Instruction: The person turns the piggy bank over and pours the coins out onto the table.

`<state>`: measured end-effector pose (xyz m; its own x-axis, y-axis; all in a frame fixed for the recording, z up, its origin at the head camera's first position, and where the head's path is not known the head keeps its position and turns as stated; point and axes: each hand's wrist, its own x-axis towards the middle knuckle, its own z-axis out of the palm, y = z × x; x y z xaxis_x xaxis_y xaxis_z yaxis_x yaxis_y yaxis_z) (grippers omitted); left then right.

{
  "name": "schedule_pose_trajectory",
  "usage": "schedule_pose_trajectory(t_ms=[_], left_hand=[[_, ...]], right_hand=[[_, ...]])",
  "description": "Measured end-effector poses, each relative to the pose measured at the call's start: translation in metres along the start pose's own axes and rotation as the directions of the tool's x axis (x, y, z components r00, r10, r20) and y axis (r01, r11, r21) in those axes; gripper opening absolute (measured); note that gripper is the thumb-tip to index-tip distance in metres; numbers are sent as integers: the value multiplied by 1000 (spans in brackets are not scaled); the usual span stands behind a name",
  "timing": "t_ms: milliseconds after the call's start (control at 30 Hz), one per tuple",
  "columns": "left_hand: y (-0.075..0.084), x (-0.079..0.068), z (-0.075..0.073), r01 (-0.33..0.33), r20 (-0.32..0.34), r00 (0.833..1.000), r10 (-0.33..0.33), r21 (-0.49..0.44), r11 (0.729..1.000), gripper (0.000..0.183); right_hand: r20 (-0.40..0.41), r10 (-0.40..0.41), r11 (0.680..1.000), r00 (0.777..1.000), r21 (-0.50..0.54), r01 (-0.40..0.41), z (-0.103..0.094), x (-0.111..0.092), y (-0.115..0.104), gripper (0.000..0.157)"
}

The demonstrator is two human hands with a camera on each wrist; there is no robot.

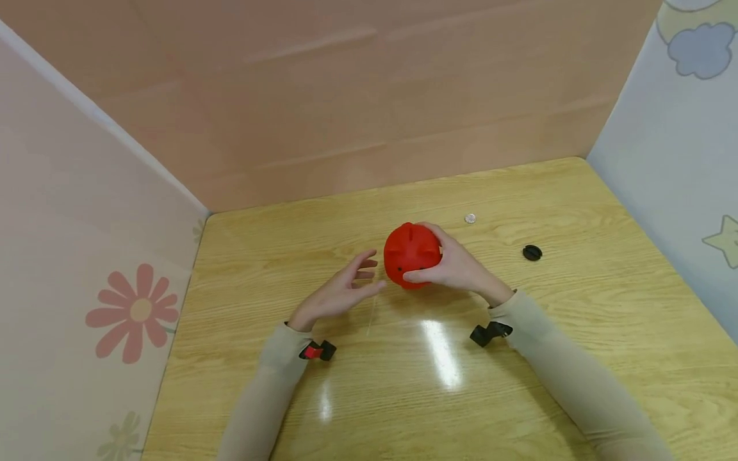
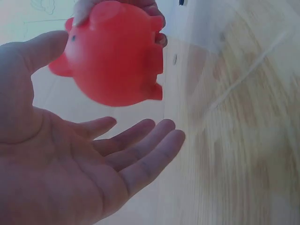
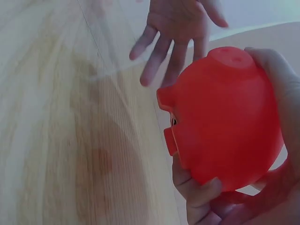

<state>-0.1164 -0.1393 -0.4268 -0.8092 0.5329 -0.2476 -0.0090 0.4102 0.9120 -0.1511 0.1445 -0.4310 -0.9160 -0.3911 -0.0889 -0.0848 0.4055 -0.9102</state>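
Observation:
A round red piggy bank [image 1: 406, 250] with small ears and dark eyes is in my right hand [image 1: 452, 264]. The thumb lies across its face, and the other fingers curl round its far side and underside. In the right wrist view the piggy bank [image 3: 225, 117] shows its snout and stubby feet, raised above the tabletop. My left hand [image 1: 340, 291] is just left of it, palm facing it and fingers spread, holding nothing. The left wrist view shows that hand [image 2: 79, 159] with a gap between its fingers and the piggy bank [image 2: 117, 56].
A silver coin [image 1: 470, 218] lies on the wooden table [image 1: 576, 358] behind and right of the piggy bank. Farther right sits a black round plug [image 1: 532, 252]. Walls border the table at the left, back and right.

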Motion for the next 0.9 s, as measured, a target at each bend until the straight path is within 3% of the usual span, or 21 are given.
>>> schedule_pose_trajectory(t_ms=[300,433,533,700,767,900], left_hand=[[5,-1,3,-38,-40,999,36,-65,997,80],[8,-3,0,-53,-33,998,50,-91,994,82],[7,-1,-1,-62,-37,998,59,-87,994,84],[5,2,0,-42,-57,998,40,-40,998,85],[4,3,0,-32,-59,998,29,-39,999,85],[4,5,0,-31,-59,998,29,-34,999,84]], right_hand=[[107,-64,998,992,20,62,8,-9,-17,103],[188,-110,991,976,99,93,2,-7,-20,96],[120,-100,995,988,-7,102,-1,-2,-15,95],[-58,2,990,998,-141,-10,0,2,-3,101],[-38,19,997,999,-69,-22,-1,2,-2,101],[4,-1,999,1000,-40,1,0,0,-5,104]])
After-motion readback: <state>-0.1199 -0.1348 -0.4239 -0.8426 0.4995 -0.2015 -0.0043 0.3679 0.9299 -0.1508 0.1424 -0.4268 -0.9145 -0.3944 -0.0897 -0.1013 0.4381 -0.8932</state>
